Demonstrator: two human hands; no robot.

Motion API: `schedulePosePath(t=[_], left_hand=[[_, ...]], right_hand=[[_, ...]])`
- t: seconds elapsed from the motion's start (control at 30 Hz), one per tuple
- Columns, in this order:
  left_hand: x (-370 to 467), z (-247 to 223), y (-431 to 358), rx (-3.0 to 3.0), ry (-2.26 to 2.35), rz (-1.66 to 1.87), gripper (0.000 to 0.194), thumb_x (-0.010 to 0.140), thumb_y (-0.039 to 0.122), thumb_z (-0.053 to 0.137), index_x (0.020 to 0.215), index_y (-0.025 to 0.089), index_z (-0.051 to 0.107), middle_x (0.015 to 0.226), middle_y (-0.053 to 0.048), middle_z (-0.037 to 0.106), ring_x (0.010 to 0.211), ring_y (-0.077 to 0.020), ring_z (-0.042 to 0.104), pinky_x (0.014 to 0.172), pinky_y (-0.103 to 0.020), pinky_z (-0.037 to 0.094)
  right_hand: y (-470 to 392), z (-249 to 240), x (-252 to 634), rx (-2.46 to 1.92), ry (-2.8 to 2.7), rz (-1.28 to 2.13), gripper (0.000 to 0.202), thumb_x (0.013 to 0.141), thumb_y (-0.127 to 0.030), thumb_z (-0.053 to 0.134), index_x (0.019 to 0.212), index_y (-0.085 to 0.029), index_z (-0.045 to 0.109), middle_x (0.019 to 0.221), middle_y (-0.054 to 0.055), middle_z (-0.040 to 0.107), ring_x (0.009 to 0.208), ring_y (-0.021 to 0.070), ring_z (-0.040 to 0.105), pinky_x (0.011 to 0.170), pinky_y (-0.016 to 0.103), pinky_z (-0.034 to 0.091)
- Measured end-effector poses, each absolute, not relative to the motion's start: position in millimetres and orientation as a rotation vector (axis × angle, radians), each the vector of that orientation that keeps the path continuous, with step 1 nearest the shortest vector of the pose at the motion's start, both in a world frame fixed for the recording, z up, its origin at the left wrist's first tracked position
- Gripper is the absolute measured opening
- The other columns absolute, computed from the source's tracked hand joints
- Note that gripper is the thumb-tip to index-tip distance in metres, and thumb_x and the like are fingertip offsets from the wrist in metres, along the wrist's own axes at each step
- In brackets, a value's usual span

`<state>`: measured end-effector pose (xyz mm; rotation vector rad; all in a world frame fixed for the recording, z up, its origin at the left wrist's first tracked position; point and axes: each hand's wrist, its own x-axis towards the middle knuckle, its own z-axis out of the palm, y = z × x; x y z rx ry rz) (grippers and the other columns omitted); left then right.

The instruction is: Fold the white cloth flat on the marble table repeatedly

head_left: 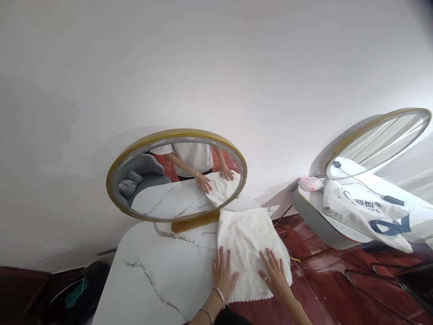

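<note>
A white cloth (248,234) with a scalloped edge lies spread over the right end of a white marble-patterned table (162,266), slightly wrinkled. On the cloth's lower left edge rests my left hand (223,277), its fingers stretched out; bracelets circle the wrist. My right hand (274,273), wearing a ring, lies with spread fingers on the cloth's right side. Neither hand grips anything. Behind the cloth, a gold-rimmed oval mirror (182,176) reflects both hands and the cloth.
At the right, a second table (314,201) bears a printed white bag (355,203), a pink packet (310,183) and another mirror (382,142). A dark bin (91,289) stands at lower left. A black chair (417,282) is at lower right.
</note>
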<state>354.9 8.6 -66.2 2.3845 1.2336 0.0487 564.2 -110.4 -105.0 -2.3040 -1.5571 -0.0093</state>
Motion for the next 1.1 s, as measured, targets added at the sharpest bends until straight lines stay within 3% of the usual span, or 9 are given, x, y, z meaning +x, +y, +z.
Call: schedulePosePath(t=[0.07,0.17,0.33,0.47,0.67,0.8,0.93,1.1], left_hand=[[358.0,-63.1,13.2,2.421,1.187,0.099,0.073,0.081,0.04,0.055,0.146,0.026,0.026,0.156,-0.012,0.011,0.142,-0.0369,0.012,0.107,-0.059,0.025],[367.3,-60.5,26.4,2.522,1.086,0.229,0.076,0.079,0.044,0.061,0.145,0.029,0.028,0.157,-0.01,0.008,0.143,-0.0353,0.008,0.111,-0.055,0.022],[395.9,-67.9,58.7,2.625,1.071,0.313,0.072,0.081,0.042,0.059,0.145,0.028,0.03,0.156,-0.008,0.015,0.143,-0.0337,0.01,0.113,-0.052,0.022],[419.3,-81.4,82.6,2.607,1.148,0.33,0.072,0.08,0.052,0.058,0.144,0.029,0.032,0.155,-0.007,0.02,0.142,-0.0336,0.015,0.113,-0.05,0.023],[453.5,-78.6,116.6,2.536,1.249,0.308,0.07,0.075,0.062,0.06,0.136,0.031,0.046,0.154,-0.007,0.023,0.141,-0.0353,0.018,0.112,-0.052,0.024],[470.0,-76.8,140.2,2.51,1.342,0.38,0.053,0.082,0.057,0.053,0.128,0.031,0.054,0.153,-0.005,0.025,0.139,-0.0339,0.022,0.109,-0.051,0.029],[480.2,-83.6,161.1,2.518,1.402,0.395,0.057,0.084,0.055,0.051,0.136,0.032,0.046,0.149,-0.008,0.033,0.136,-0.0352,0.028,0.107,-0.053,0.03],[492.3,-87.4,181.2,2.513,1.458,0.35,0.056,0.086,0.053,0.046,0.135,0.028,0.047,0.141,-0.009,0.044,0.131,-0.0355,0.036,0.109,-0.054,0.027]], right_hand=[[-100.9,-92.4,563.0,-2.277,-1.538,-0.054,0.055,0.087,-0.028,0.035,0.141,-0.032,0.037,0.15,0.006,0.033,0.138,0.0286,0.03,0.108,0.057,0.028],[-87.2,-87.7,557.0,-2.239,-1.497,-0.095,0.052,0.09,-0.035,0.036,0.141,-0.03,0.037,0.149,0.007,0.034,0.137,0.0285,0.032,0.107,0.055,0.031],[-61.1,-114.7,569.0,-2.275,-1.494,-0.115,0.052,0.089,-0.043,0.037,0.138,-0.025,0.043,0.147,0.012,0.037,0.135,0.0317,0.033,0.105,0.055,0.034],[-31.4,-125.6,602.5,-2.18,-1.578,-0.187,0.049,0.09,-0.043,0.039,0.136,-0.027,0.044,0.145,0.011,0.039,0.134,0.0306,0.035,0.105,0.054,0.034],[35.3,-106.6,646.7,-1.969,-1.596,-0.252,0.037,0.092,-0.041,0.039,0.116,-0.02,0.057,0.146,0.014,0.036,0.136,0.0305,0.031,0.106,0.053,0.034],[77.6,-105.7,654.9,-2.036,-1.678,-0.253,0.048,0.091,-0.045,0.037,0.134,-0.025,0.047,0.151,0.011,0.029,0.139,0.0312,0.024,0.106,0.055,0.03],[104.3,-116.4,654.4,-2.145,-1.743,-0.301,0.05,0.091,-0.045,0.038,0.138,-0.032,0.043,0.151,0.007,0.031,0.141,0.0321,0.02,0.109,0.056,0.021],[129.0,-120.6,663.9,-2.154,-1.793,-0.348,0.05,0.091,-0.046,0.038,0.139,-0.032,0.042,0.149,0.008,0.034,0.139,0.0312,0.025,0.11,0.054,0.021]])
